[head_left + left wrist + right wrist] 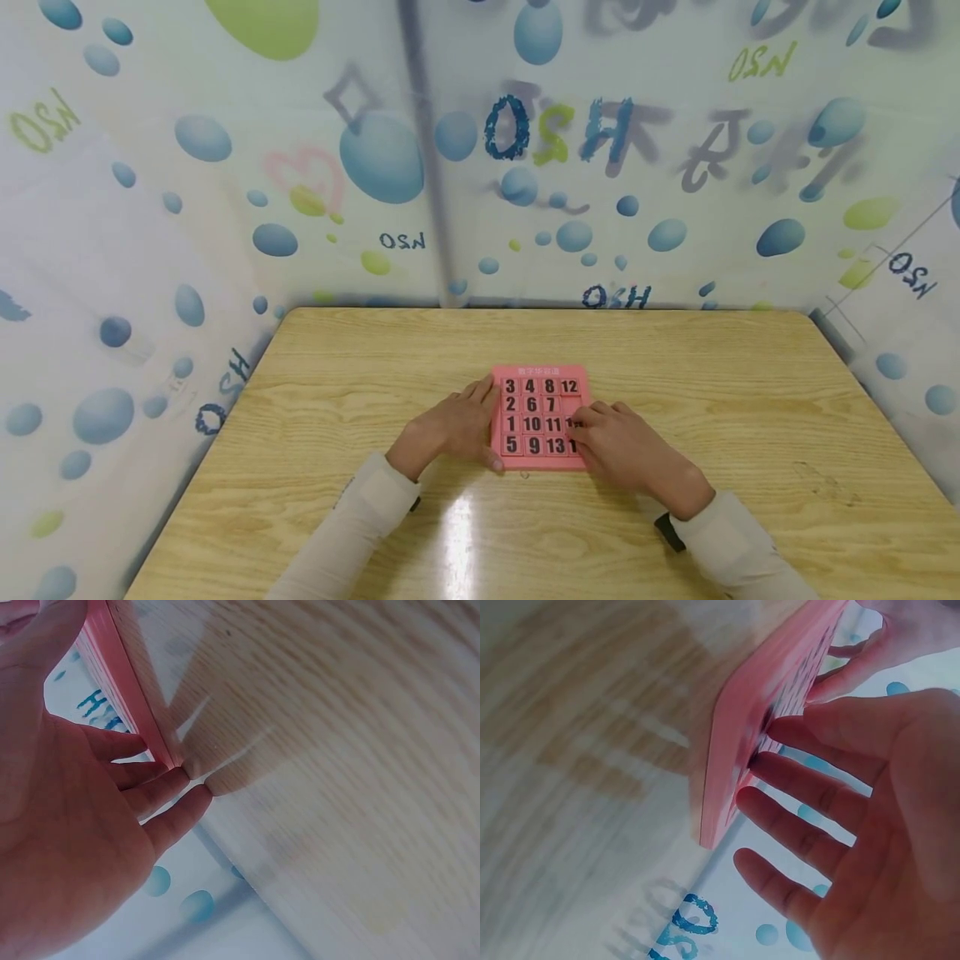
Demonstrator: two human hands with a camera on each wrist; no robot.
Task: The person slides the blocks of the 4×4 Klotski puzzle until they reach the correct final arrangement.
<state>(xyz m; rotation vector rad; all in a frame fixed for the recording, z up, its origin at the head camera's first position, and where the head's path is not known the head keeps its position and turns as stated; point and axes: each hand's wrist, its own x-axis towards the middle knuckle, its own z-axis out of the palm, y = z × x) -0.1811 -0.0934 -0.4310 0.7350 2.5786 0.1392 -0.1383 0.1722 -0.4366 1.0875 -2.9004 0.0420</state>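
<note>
A pink sliding number puzzle (538,462) lies flat on the wooden table, its black-numbered tiles in rows. The top row reads 3, 4, 8, 12; a gap sits at the right end of the second row, below the 12. My left hand (467,423) rests along the puzzle's left side, thumb at the near left corner. In the left wrist view, the fairly straight fingers (180,821) touch the frame's edge and tabletop. My right hand (624,446) lies over the lower right, fingertips on tiles below the gap, partly hiding their numbers. Its fingers (802,776) look nearly straight.
The wooden table (360,358) extends around the puzzle on every side. Behind it stands a pale wall covering (480,208) printed with blue and green drops and lettering. Dark bands (670,532) show at the cuffs of the light sleeves.
</note>
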